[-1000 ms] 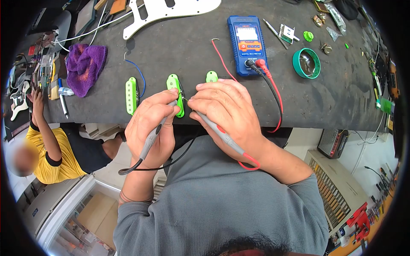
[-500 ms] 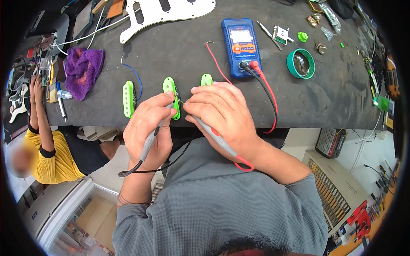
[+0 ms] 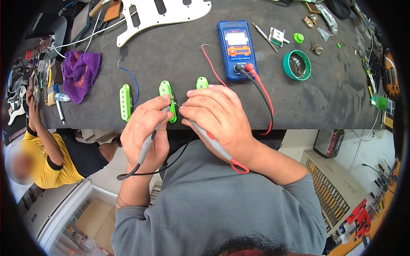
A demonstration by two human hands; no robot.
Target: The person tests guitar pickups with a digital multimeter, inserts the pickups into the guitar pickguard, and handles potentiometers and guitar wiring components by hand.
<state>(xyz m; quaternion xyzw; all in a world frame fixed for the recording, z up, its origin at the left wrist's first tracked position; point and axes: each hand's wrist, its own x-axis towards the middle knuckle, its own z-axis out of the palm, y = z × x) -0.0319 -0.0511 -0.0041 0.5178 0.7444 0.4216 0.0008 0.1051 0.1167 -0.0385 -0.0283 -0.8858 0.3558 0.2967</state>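
Note:
Three green guitar pickups lie in a row near the table's front edge. My left hand [image 3: 145, 130] is closed around a grey multimeter probe with a black lead [image 3: 147, 147], its fingers over the lower part of the middle pickup [image 3: 165, 88]. Another grey probe, with a red lead [image 3: 215, 143], is gripped in my right hand [image 3: 220, 115], which partly covers the right pickup [image 3: 201, 82]. The left pickup [image 3: 125, 102] has a blue wire. Fingers hide both probe tips, at the middle pickup's right side. Both leads belong to a blue digital multimeter [image 3: 237, 50] with a lit screen.
Behind lie a white pickguard [image 3: 160, 17] and a purple cloth [image 3: 81, 74]. To the right are a teal round dish [image 3: 297, 65], a switch [image 3: 277, 36], a green knob [image 3: 298, 38] and a pen-like tool [image 3: 265, 37]. A person in yellow [image 3: 57, 155] works at left.
The view has shifted slightly, so the table items sit a little further left. Both hands keep hold of the probes at the middle pickup. The person at left has moved their arms.

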